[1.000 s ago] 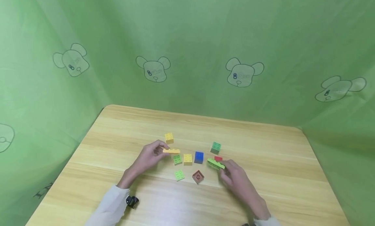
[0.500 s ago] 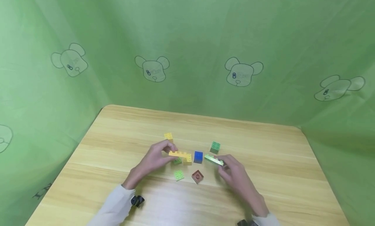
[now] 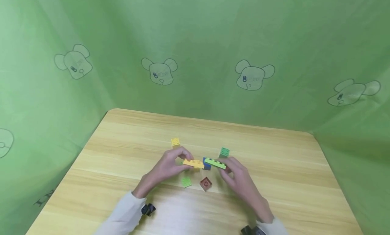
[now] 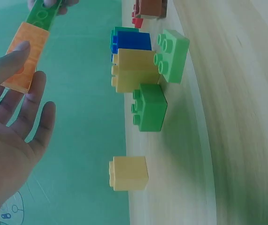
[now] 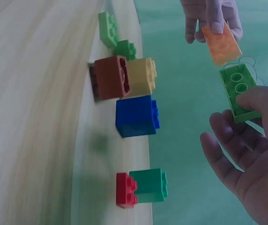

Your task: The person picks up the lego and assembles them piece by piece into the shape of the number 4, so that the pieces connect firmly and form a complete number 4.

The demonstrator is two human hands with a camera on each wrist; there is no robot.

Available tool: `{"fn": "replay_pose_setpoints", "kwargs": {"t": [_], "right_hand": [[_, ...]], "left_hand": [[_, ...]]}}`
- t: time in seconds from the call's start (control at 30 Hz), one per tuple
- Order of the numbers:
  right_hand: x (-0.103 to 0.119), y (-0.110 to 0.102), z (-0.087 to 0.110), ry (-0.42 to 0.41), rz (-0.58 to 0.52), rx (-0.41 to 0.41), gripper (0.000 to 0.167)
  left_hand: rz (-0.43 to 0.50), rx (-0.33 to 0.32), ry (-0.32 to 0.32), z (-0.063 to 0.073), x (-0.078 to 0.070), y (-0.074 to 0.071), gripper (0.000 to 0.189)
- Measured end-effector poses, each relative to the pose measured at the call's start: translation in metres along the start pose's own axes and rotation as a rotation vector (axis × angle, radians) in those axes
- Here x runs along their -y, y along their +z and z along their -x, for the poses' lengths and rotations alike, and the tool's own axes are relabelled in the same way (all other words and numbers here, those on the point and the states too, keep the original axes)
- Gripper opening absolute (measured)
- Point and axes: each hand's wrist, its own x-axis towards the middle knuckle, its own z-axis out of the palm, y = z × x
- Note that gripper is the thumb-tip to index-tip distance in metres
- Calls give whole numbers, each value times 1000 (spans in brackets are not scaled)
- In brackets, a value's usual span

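My left hand (image 3: 168, 166) pinches a flat orange building brick (image 3: 191, 163) by its left end, thumb on one face. A flat light-green brick (image 3: 215, 163) is pinched in my right hand (image 3: 239, 181), its hollow underside facing the right wrist camera. Both bricks are held above the table, near ends close together; whether they touch I cannot tell. Beneath them, a blue brick (image 5: 136, 116) and a yellow brick (image 5: 141, 76) are partly covered in the head view. A brown brick (image 3: 206, 184) and a thin light-green plate (image 3: 186, 182) lie nearer the person.
Farther back are another yellow brick (image 3: 175, 142) and a dark-green brick (image 3: 224, 152). A red brick (image 5: 125, 190) sits beside the dark-green one, hidden in the head view. Another green brick (image 4: 150, 108) stands by the yellow one. Green cloth (image 3: 195, 103) hangs behind the wooden table (image 3: 274, 150).
The left hand has carried the orange brick to the right, and the right hand has brought the light-green brick to the left. The bricks on the table have stayed put.
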Motion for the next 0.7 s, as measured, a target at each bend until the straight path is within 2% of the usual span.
{"fn": "replay_pose_setpoints", "kwargs": {"t": [0.37, 0.7], "right_hand": [[6, 5, -3, -57, -55, 23, 33], [8, 5, -5, -25, -26, 11, 32]], "left_hand": [[-5, -6, 55, -2, -5, 4, 33], [12, 2, 92, -3, -10, 5, 32]]}}
